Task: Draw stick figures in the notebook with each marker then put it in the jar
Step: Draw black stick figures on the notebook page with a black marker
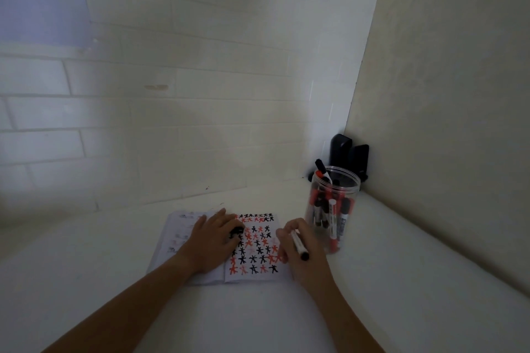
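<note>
An open notebook (255, 274) lies on the white table, its right page filled with rows of red and black stick figures. My left hand (212, 241) rests across the fold and pinches a black marker cap (237, 231) at its fingertips. My right hand (301, 249) grips a white marker (298, 245) with a black end, its tip down at the page's right edge. A clear plastic jar (332, 209) just right of the notebook holds several red and black markers.
Two black objects (348, 152) stand in the corner behind the jar. A tiled wall runs along the back of the table (86, 266), and a plain wall closes the right side.
</note>
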`<act>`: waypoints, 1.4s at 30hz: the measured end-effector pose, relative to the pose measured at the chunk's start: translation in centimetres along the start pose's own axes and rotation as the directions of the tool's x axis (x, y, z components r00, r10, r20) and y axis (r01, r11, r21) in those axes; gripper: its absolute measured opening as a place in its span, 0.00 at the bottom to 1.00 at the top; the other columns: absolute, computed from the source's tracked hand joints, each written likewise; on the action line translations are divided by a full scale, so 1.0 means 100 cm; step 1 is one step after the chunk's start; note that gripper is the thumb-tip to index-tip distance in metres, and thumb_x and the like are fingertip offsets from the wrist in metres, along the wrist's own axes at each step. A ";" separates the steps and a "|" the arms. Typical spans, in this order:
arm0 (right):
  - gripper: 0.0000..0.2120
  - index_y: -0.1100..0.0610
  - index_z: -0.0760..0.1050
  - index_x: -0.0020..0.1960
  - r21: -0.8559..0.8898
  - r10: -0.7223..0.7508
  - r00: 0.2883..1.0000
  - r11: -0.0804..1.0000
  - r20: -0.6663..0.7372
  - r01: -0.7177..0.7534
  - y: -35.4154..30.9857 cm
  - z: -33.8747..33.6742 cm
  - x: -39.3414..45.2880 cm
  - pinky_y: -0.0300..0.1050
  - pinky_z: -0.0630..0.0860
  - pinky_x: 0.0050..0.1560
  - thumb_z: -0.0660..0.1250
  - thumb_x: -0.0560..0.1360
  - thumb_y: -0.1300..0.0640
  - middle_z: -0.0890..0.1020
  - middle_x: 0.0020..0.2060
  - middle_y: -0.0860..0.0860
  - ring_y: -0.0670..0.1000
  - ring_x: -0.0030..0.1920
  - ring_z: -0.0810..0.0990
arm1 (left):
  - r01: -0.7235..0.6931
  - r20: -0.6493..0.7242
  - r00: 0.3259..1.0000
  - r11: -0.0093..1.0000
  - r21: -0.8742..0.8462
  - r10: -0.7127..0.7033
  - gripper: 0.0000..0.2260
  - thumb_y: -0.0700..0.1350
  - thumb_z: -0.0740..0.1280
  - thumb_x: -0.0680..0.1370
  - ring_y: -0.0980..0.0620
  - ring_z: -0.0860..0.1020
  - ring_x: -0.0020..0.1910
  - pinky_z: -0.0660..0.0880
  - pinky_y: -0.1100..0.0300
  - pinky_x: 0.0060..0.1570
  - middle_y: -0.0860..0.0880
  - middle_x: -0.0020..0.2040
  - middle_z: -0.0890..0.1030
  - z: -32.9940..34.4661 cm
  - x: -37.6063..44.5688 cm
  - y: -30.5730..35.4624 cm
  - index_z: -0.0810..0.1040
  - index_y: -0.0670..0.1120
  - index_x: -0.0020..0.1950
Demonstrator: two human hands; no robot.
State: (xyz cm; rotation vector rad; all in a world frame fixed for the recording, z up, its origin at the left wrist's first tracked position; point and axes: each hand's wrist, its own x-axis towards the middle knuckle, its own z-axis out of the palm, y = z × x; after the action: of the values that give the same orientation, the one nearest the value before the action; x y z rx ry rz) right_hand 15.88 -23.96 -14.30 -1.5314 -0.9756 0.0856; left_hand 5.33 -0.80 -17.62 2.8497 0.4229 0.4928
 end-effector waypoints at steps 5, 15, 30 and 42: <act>0.11 0.48 0.78 0.50 0.045 0.112 0.993 0.993 0.019 -0.113 0.003 -0.003 0.000 0.40 0.66 0.23 0.59 0.85 0.57 0.77 0.31 0.61 0.52 0.25 0.71 | -0.027 0.014 1.000 0.999 -0.041 0.027 0.16 0.61 0.53 0.82 0.57 0.51 0.78 0.45 0.47 0.76 0.60 0.76 0.63 -0.005 0.000 -0.006 0.67 0.65 0.69; 0.13 0.58 0.72 0.37 -0.110 0.235 0.970 0.964 -0.058 -0.241 0.012 -0.006 0.001 0.41 0.70 0.27 0.70 0.79 0.58 0.74 0.24 0.49 0.48 0.23 0.70 | -0.047 -0.028 0.999 0.995 -0.084 0.044 0.15 0.61 0.56 0.81 0.56 0.54 0.78 0.47 0.48 0.76 0.60 0.74 0.66 -0.004 0.001 -0.009 0.69 0.63 0.67; 0.15 0.58 0.68 0.33 -0.171 0.230 0.966 0.954 -0.114 -0.247 0.022 0.001 -0.005 0.42 0.68 0.22 0.68 0.76 0.61 0.73 0.22 0.53 0.51 0.20 0.70 | -0.041 -0.022 0.999 0.992 -0.117 0.039 0.17 0.61 0.59 0.80 0.54 0.54 0.78 0.47 0.47 0.76 0.57 0.75 0.66 -0.004 0.003 -0.008 0.71 0.60 0.67; 0.13 0.58 0.67 0.35 -0.213 0.203 0.966 0.948 -0.161 -0.235 0.020 0.001 -0.003 0.46 0.69 0.29 0.68 0.75 0.62 0.71 0.26 0.55 0.51 0.26 0.70 | -0.042 -0.020 0.999 0.994 -0.099 0.040 0.18 0.64 0.58 0.79 0.54 0.53 0.78 0.46 0.47 0.76 0.59 0.75 0.65 -0.001 0.004 -0.011 0.69 0.62 0.68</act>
State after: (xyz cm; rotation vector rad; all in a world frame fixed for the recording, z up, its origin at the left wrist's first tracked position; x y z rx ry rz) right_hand 16.65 -23.80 -16.21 -1.8330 -0.7211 0.0242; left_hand 5.36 0.32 -17.72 2.7645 0.3338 0.5325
